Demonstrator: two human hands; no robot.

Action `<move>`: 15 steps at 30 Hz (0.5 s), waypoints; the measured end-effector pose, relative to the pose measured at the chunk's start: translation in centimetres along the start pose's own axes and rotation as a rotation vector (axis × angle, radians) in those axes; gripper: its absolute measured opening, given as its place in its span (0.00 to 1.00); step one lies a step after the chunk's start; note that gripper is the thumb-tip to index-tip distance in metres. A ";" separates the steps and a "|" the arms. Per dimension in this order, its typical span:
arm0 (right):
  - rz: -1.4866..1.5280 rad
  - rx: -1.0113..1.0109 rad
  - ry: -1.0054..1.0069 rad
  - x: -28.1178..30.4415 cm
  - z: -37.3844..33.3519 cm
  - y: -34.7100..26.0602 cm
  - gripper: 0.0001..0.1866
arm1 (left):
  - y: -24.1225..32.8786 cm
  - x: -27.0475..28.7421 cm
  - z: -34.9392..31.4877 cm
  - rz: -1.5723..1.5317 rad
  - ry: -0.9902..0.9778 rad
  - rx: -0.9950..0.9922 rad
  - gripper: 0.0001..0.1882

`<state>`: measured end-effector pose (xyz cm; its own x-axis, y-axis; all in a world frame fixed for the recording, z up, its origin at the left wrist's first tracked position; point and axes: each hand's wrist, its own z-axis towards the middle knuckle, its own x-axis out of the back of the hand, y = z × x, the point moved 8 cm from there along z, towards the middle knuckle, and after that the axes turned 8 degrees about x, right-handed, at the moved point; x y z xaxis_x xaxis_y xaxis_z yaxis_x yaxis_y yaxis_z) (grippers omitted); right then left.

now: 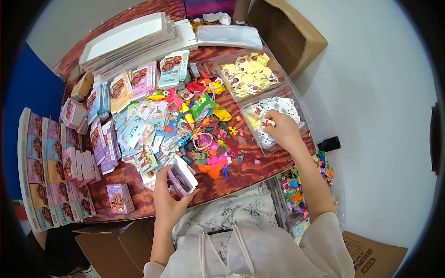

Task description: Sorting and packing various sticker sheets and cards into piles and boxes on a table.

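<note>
My left hand (168,196) is wrapped round a small open-topped box (185,177), purple outside and white inside, at the table's near edge. Something dark shows inside the box, too small to make out. Over at the right, my right hand (282,131) reaches into a clear tray of black-and-white patterned slips (282,105). Its fingertips are closed on a small pale card with a red print (268,123). Behind that lies another tray compartment heaped with yellow paper pieces (252,72). A pile of small colourful toys (213,143) spreads between my hands.
Printed cards (139,132) lie heaped left of the toys. Flat folded boxes (141,81) and filled display trays (58,185) line the left side. White trays (127,39) are stacked at the back. A toy bin (294,190), a phone (329,144) and a cardboard box (296,34) are rightward.
</note>
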<state>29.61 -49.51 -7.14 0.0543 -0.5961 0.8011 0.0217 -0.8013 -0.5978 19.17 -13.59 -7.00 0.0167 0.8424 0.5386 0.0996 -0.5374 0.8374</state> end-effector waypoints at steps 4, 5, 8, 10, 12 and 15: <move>-0.183 0.074 0.047 0.0 0.1 -0.3 0.10 | 0.1 0.1 0.0 0.006 -0.015 -0.007 0.46; -0.173 0.127 0.090 0.2 0.1 -0.1 0.09 | 0.1 0.0 0.0 0.003 -0.014 -0.007 0.46; -0.150 0.251 0.188 0.9 0.1 0.5 0.08 | 0.0 0.4 0.0 -0.055 0.028 0.017 0.44; 0.025 0.112 0.130 2.3 0.3 1.1 0.08 | 0.3 0.8 -0.3 -0.002 0.045 -0.005 0.44; 0.296 -0.041 0.053 2.6 0.2 3.1 0.10 | 0.3 1.0 -0.3 0.007 0.048 -0.018 0.44; 0.101 -0.065 -0.125 2.7 0.1 3.9 0.09 | 0.4 0.9 -0.2 0.033 0.050 -0.040 0.44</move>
<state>29.90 -54.23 -7.31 0.1769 -0.6664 0.7243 -0.0549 -0.7415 -0.6687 18.99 -13.05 -6.15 -0.0302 0.8216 0.5693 0.0600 -0.5671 0.8215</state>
